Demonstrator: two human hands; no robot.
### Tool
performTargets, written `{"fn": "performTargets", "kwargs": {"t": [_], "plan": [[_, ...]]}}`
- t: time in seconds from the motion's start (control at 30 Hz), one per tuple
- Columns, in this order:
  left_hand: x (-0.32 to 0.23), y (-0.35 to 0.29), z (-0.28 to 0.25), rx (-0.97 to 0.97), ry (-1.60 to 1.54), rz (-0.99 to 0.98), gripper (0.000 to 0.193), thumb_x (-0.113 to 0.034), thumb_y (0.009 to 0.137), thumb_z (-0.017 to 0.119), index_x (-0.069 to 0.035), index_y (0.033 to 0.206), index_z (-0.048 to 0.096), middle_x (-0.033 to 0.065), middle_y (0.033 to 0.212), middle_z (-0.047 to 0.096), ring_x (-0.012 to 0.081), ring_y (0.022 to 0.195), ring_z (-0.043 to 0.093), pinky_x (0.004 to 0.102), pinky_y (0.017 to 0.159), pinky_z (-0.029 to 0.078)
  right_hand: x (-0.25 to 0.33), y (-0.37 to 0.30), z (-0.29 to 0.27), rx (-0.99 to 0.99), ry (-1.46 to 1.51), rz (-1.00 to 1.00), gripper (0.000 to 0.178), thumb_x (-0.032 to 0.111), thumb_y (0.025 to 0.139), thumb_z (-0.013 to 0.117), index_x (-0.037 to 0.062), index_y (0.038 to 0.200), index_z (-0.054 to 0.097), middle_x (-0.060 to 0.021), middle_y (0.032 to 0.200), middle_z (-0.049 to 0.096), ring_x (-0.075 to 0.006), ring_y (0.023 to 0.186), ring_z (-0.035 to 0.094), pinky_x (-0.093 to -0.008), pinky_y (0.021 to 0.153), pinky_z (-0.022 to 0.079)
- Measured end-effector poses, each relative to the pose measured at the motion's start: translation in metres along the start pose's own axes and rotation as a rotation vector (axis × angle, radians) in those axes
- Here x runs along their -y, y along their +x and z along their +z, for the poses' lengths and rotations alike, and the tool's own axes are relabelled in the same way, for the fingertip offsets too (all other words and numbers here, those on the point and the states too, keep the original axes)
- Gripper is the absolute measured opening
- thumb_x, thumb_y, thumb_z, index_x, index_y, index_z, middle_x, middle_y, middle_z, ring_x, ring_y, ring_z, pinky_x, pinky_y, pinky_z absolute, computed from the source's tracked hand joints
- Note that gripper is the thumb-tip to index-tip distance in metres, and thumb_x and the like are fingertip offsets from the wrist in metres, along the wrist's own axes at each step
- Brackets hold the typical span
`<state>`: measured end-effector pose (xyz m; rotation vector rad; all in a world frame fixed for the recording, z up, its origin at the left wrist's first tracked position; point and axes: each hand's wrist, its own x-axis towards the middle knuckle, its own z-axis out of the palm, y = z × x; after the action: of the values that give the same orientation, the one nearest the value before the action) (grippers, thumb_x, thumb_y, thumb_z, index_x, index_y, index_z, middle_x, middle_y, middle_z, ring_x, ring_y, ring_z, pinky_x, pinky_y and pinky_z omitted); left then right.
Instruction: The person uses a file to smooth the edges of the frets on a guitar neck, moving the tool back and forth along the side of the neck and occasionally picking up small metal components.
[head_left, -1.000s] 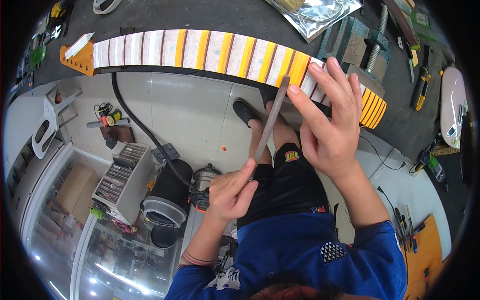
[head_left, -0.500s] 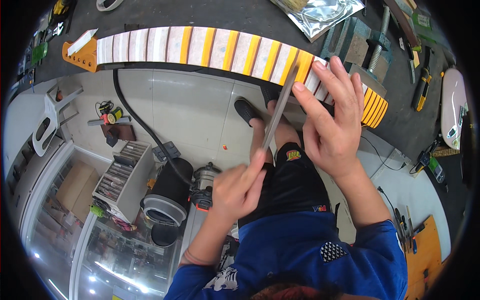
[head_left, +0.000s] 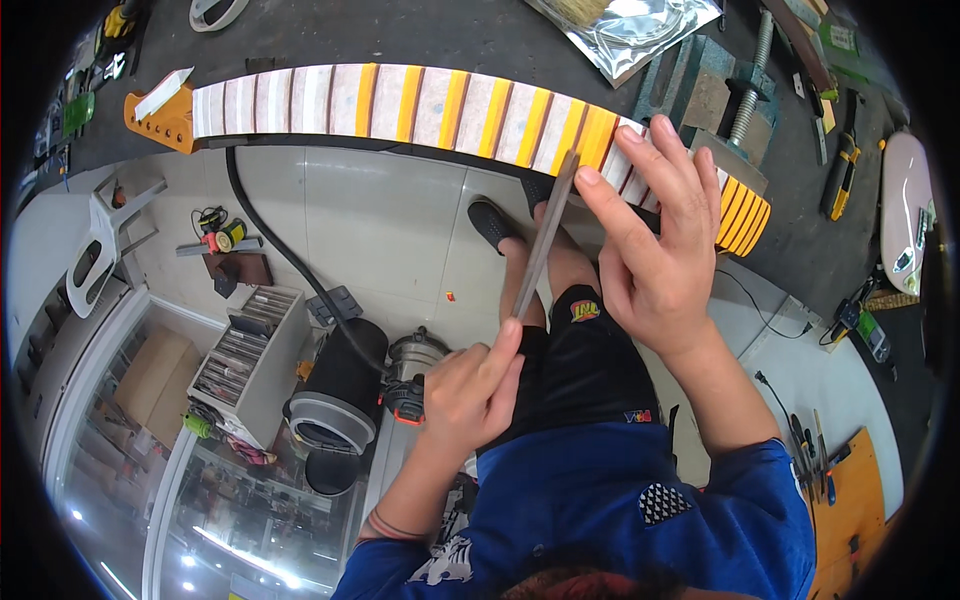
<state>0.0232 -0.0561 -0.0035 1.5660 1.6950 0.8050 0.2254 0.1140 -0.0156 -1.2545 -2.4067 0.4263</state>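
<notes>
A guitar neck (head_left: 425, 108) lies along the near edge of the bench, its fretboard covered with white and yellow tape strips between the frets. Its wooden headstock (head_left: 163, 122) points left. My left hand (head_left: 470, 385) is closed round the near end of a slim metal file (head_left: 541, 240), which slants up and right to the neck's near edge. My right hand (head_left: 665, 225) has its fingers stretched out over the taped neck to the right of the file. Its index fingertip is close beside the file's far end; whether they touch is unclear.
A vise (head_left: 715, 95) and a silver plastic bag (head_left: 640, 35) sit behind the neck. A yellow-black cutter knife (head_left: 844, 170) lies at the right. Below are a black hose (head_left: 275, 245), a black cylindrical bin (head_left: 345, 385), a white plastic chair (head_left: 98, 245) and a box of sheets (head_left: 245, 360).
The file has slid back toward me, its far end moving from over the yellow strip to the neck's near edge. My left hand moved back with it; the right hand has barely shifted.
</notes>
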Motion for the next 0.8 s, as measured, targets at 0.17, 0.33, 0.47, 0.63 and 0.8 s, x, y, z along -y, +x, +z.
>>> {"fn": "performTargets", "kwargs": {"t": [0.17, 0.33, 0.47, 0.63, 0.8], "plan": [[-0.012, 0.09, 0.01, -0.066, -0.036, 0.05, 0.063, -0.001, 0.094, 0.079, -0.007, 0.156, 0.066, 0.0086, 0.074, 0.064, 0.0268, 0.054, 0.06, 0.0399, 0.056, 0.053, 0.003, 0.002, 0.0, 0.012, 0.013, 0.005, 0.058, 0.006, 0.085, 0.076, 0.023, 0.14, 0.078, -0.0125, 0.158, 0.063, -0.0381, 0.153, 0.055, -0.059, 0.131, 0.029], [-0.006, 0.087, 0.02, -0.105, -0.066, 0.086, 0.065, 0.001, 0.094, 0.078, -0.007, 0.157, 0.065, 0.0087, 0.072, 0.063, 0.0264, 0.054, 0.06, 0.0406, 0.055, 0.051, -0.002, 0.0, 0.001, -0.006, -0.005, -0.009, 0.059, 0.006, 0.084, 0.077, 0.0229, 0.141, 0.077, -0.0127, 0.158, 0.062, -0.0381, 0.153, 0.054, -0.0591, 0.131, 0.029], [0.009, -0.016, 0.007, -0.049, 0.001, 0.032, 0.066, 0.003, 0.088, 0.082, -0.005, 0.152, 0.069, 0.005, 0.066, 0.051, 0.0218, 0.051, 0.051, 0.0367, 0.051, 0.044, 0.0, 0.0, 0.001, 0.005, 0.013, -0.009, 0.06, 0.006, 0.083, 0.078, 0.0227, 0.141, 0.077, -0.013, 0.158, 0.062, -0.0382, 0.153, 0.054, -0.0594, 0.131, 0.028], [0.006, -0.036, 0.004, -0.072, -0.067, 0.004, 0.064, 0.005, 0.085, 0.082, -0.006, 0.148, 0.072, 0.0027, 0.066, 0.046, 0.021, 0.051, 0.047, 0.0357, 0.051, 0.041, -0.001, 0.0, 0.0, 0.003, 0.027, -0.01, 0.058, 0.009, 0.083, 0.08, 0.0224, 0.139, 0.078, -0.0134, 0.159, 0.062, -0.0388, 0.154, 0.054, -0.059, 0.131, 0.028], [0.004, -0.029, 0.008, -0.099, 0.046, 0.07, 0.064, 0.004, 0.085, 0.083, -0.009, 0.147, 0.073, 0.0013, 0.068, 0.042, 0.0202, 0.054, 0.043, 0.0355, 0.052, 0.035, -0.003, -0.001, 0.001, -0.01, 0.039, -0.021, 0.053, 0.013, 0.084, 0.081, 0.0222, 0.137, 0.078, -0.014, 0.16, 0.062, -0.0395, 0.154, 0.053, -0.0592, 0.131, 0.028]]}}
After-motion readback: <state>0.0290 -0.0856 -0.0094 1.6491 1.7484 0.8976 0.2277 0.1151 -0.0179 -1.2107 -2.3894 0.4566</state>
